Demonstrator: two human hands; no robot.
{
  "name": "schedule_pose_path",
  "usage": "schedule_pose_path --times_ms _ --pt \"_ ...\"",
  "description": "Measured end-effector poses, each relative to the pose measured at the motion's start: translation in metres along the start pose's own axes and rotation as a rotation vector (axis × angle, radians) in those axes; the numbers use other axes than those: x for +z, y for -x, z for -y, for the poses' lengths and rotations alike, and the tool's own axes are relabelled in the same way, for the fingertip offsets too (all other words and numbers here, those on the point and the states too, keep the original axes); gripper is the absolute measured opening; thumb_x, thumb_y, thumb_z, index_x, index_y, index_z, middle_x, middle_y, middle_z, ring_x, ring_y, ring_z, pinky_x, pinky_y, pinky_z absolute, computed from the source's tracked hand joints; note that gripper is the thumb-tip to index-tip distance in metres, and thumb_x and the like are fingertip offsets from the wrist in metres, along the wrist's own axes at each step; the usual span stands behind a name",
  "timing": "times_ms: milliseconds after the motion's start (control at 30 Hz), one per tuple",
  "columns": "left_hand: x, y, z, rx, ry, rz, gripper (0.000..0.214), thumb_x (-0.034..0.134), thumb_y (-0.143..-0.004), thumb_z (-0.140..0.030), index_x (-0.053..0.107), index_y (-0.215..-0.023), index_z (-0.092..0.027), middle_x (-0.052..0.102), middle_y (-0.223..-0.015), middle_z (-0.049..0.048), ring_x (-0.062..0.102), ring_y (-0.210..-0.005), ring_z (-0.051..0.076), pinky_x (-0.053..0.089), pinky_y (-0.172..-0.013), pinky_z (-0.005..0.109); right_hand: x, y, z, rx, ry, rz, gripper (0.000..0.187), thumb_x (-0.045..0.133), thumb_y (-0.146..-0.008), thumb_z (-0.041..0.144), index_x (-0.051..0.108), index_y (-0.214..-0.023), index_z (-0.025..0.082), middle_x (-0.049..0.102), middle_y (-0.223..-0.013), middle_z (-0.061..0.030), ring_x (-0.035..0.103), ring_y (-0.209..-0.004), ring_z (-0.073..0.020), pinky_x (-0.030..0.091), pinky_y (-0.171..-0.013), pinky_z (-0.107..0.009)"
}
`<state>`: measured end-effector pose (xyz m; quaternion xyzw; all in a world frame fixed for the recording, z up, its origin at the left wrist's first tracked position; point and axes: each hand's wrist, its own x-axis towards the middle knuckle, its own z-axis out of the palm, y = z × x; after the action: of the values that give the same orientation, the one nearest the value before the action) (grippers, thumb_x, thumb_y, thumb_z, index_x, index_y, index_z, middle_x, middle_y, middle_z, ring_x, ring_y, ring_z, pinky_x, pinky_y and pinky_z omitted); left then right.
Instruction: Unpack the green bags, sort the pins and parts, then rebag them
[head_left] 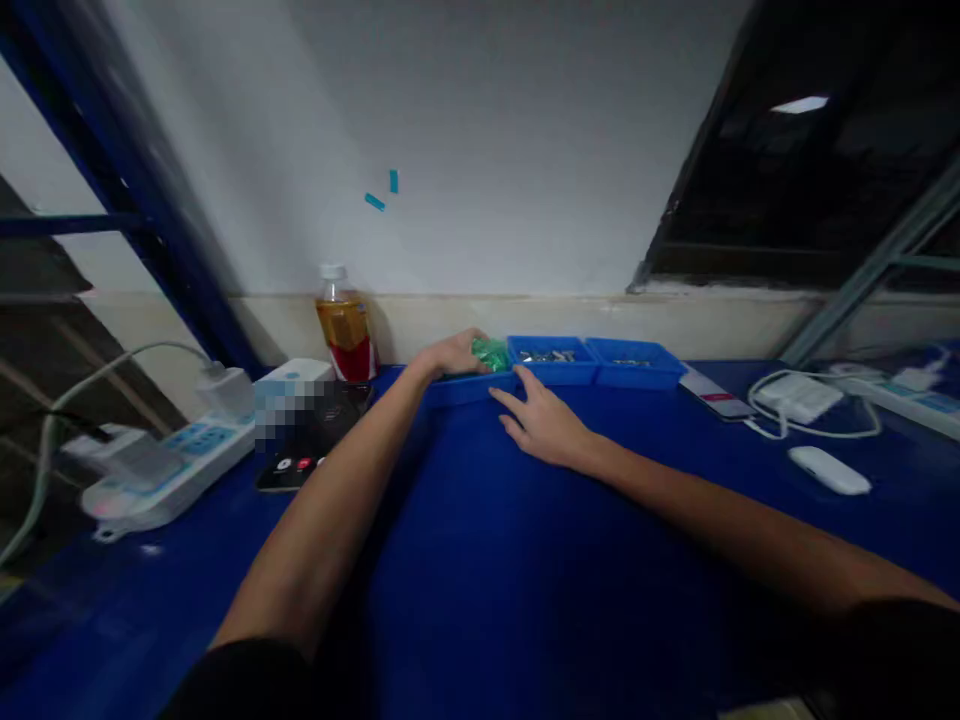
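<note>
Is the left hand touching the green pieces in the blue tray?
Touching. The head view shows the left hand with its fingertips lying against the green pieces in the blue tray, with no gap between them.

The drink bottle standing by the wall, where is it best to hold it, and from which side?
Probably grip the drink bottle around its round body, just above the red label, coming from the front right: it stands upright, the wall is behind it and a white box stands close on its left.

The picture is dim and a bit grainy. A ceiling light glows in the dark window (801, 104). The edges bend and blur.
</note>
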<state>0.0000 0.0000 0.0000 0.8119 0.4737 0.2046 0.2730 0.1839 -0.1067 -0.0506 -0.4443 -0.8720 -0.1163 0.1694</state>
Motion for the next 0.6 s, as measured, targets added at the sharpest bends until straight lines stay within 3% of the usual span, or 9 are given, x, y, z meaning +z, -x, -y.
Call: schedule_pose_path --times_ms 267,600 --pt "-0.005 -0.001 -0.001 0.071 0.017 -0.022 0.065 0.065 -0.060 -0.023 0.043 -0.120 -0.015 0.058 -0.087 0.0008 0.052 -0.074 0.014 0.041 -0.065 0.023 0.001 0.001 -0.004 0.000 -0.030 -0.017 0.046 0.044 -0.089 0.031 0.047 -0.134 0.018 0.025 -0.144 -0.0187 0.031 -0.131 -0.0363 0.043 -0.095 -0.050" --pt "-0.016 0.002 -0.008 0.169 0.019 -0.068 0.054 0.062 -0.061 -0.015 0.051 -0.115 -0.016 0.057 -0.086 0.0013 0.051 -0.073 0.014 0.039 -0.067 0.023 0.000 0.001 -0.004 0.006 -0.034 -0.016 0.046 0.044 -0.089 0.032 0.049 -0.132 0.016 0.025 -0.144 -0.0211 0.029 -0.132 -0.0368 0.041 -0.096 -0.050"
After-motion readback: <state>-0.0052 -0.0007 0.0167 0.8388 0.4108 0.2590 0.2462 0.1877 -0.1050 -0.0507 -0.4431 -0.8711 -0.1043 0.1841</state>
